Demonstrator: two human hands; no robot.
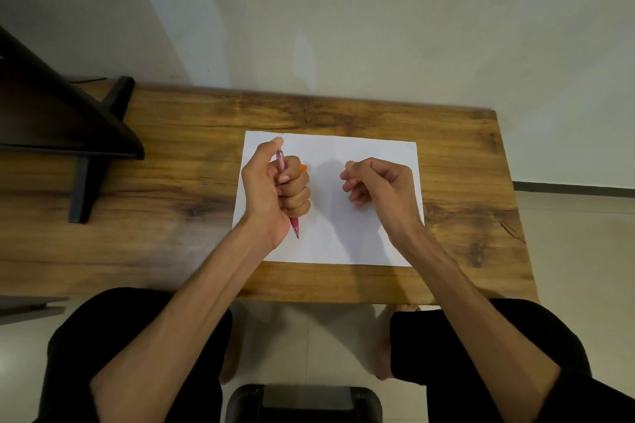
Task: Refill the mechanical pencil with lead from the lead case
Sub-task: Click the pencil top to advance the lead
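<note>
My left hand (275,189) grips a pink mechanical pencil (294,225) in a fist over the white paper (343,233). The pencil's tip points toward me and my thumb lies over its top end. A small orange piece (303,167) peeks out behind the left knuckles; whether it is the lead case, and whether it is held or lying on the paper, I cannot tell. My right hand (374,184) hovers over the right half of the paper. Its fingers are curled, with thumb and forefinger close together. Nothing shows between them.
The paper lies on a wooden table (464,165), whose right edge is close to the sheet. A dark stand or shelf (68,127) takes up the table's left end. My knees and a black chair (302,402) are below the near edge.
</note>
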